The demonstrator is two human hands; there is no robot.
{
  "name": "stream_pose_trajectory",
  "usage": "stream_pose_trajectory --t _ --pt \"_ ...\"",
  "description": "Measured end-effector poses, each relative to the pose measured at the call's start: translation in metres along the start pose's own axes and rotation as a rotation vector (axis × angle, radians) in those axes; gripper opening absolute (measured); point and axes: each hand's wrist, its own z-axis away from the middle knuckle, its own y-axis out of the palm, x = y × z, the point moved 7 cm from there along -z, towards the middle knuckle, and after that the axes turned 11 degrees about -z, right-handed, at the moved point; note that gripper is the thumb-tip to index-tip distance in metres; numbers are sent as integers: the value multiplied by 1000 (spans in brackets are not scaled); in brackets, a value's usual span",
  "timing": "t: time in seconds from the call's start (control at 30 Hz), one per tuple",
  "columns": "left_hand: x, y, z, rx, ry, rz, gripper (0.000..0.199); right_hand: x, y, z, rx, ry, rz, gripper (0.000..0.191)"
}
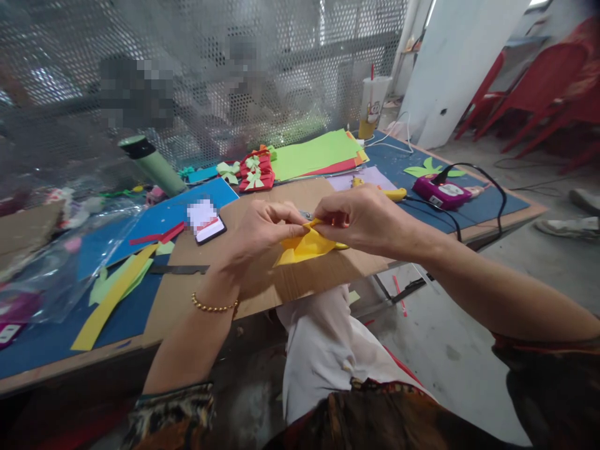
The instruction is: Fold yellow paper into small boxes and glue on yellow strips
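A folded piece of yellow paper is held between my two hands, above the brown cardboard at the table's front edge. My left hand pinches its upper left part between thumb and fingers. On the other side, my right hand pinches the top edge close to the left fingertips. Behind the right hand lies a yellow-handled tool, partly hidden by that hand. A phone rests on the left of the cardboard.
Red bundles with pale green bows and green sheets lie at the back. A green bottle stands left, a drink cup back right. A purple power strip with black cable is at right. Yellow strip lies left.
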Motion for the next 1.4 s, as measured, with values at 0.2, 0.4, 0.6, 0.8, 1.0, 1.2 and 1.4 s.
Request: stream_pose_trajectory --t 0.2,0.4,0.6,0.8,1.0,1.2,1.4 --pt "0 1 -1 22 -7 -29 19 3 1 -3 -34 55 114 15" --pt "3 1 -1 -4 -34 -21 12 4 4 -5 -11 64 157 13" --pt "6 5 0 2 -56 10 11 -1 2 -5 14 82 186 13" --pt "5 6 5 -61 -83 21 9 -2 -2 -5 42 76 190 15" --pt "2 8 5 -83 -87 56 14 -7 -5 -3 48 24 90 24" --pt "6 3 5 -96 -105 39 7 -18 -23 3 45 26 -60 30" --pt "5 0 2 -111 -82 -6 16 -89 -82 14 -252 318 288 30"
